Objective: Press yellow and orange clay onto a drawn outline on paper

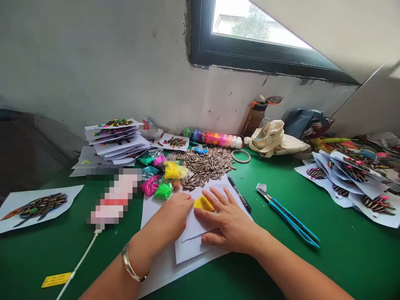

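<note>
A flattened patch of yellow clay (203,203) lies on white paper (200,227) in front of me. My right hand (229,218) rests on the sheet with its fingers spread, some of them over the clay. At the clay's left edge is my left hand (175,214), its fingers curled and closed; what they hold, if anything, is hidden. More white sheets (162,250) lie underneath. Beside the paper on the right are a black pen (239,193) and a blue utility knife (287,216) with its blade out.
Sunflower seeds (204,164) are heaped behind the paper, next to bagged coloured clay (164,189) and a tape roll (241,156). Stacked seed pictures stand left (118,143) and right (353,175). A brown bottle (254,118) and cloth bag (271,139) are by the wall. A pixelated item (117,200) lies left.
</note>
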A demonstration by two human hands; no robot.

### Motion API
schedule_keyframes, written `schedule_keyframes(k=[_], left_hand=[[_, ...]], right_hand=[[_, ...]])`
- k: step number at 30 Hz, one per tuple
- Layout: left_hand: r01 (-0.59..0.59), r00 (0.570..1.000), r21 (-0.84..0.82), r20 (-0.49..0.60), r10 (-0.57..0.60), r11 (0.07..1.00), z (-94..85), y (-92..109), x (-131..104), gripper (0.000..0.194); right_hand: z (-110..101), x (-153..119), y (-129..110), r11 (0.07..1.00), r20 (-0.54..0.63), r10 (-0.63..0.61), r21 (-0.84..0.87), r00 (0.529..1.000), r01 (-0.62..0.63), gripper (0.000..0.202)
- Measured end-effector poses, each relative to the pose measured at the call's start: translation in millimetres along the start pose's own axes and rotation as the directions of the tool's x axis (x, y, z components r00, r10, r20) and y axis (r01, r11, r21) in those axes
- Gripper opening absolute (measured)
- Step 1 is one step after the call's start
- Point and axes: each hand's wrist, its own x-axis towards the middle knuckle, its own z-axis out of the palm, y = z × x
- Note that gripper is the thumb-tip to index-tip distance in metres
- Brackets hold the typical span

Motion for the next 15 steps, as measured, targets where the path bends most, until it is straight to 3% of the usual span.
schedule_keyframes(k=[5, 15], left_hand=[[-0.028, 1.000, -0.006, -0.005, 0.028, 1.000, 0.0, 1.1, 1.4, 0.043], [-0.046, 0.999, -0.001, 0.000, 0.046, 0.999, 7.0, -2.4, 4.7, 0.051]], right_hand=[[1.4, 1.7, 4.5, 0.997, -0.070, 0.058, -0.047, 0.996, -0.061, 0.072], [1.4, 5.7, 6.3, 0.986, -0.060, 0.161, -0.029, 0.985, -0.163, 0.067]])
